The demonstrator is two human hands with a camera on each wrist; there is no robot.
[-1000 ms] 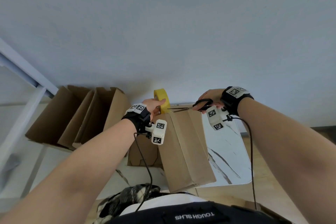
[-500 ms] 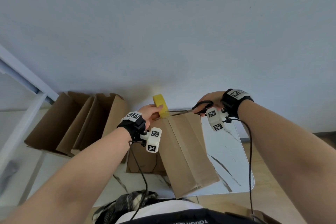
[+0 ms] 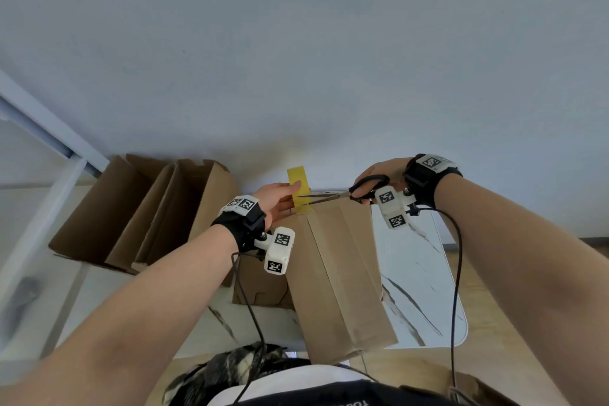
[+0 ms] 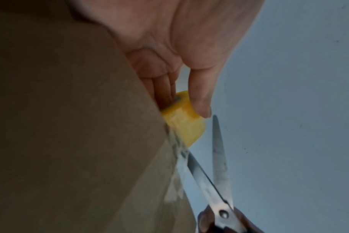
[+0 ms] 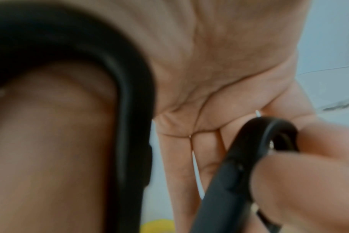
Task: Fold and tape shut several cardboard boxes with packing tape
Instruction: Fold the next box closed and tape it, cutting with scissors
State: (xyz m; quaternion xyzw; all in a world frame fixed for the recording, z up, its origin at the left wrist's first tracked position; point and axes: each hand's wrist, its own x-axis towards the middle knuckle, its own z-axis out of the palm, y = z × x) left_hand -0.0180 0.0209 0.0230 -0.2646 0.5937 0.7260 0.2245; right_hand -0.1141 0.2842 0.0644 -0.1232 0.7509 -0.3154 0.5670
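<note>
A closed cardboard box (image 3: 342,270) stands on the white marble table (image 3: 425,277), its far top edge by my hands. My left hand (image 3: 280,198) grips a yellow tape roll (image 3: 298,183) just above that edge, thumb on the roll's face. A strip of tape (image 4: 179,165) runs from the roll (image 4: 184,124) down along the box (image 4: 70,141). My right hand (image 3: 379,175) has its fingers through the black handles of the scissors (image 3: 346,194). The blades (image 4: 215,170) are parted around the strip just below the roll. The right wrist view shows the handles (image 5: 249,157) close up.
Several open cardboard boxes (image 3: 141,214) stand in a row at the back left against the pale wall. Another flattened box (image 3: 260,287) lies on the table behind my left wrist. The table's rounded right edge (image 3: 461,306) borders a wooden floor.
The roll has turned edge-on and stands higher above the box. The scissor blades have reached the tape strip under the roll. The head view has dipped slightly.
</note>
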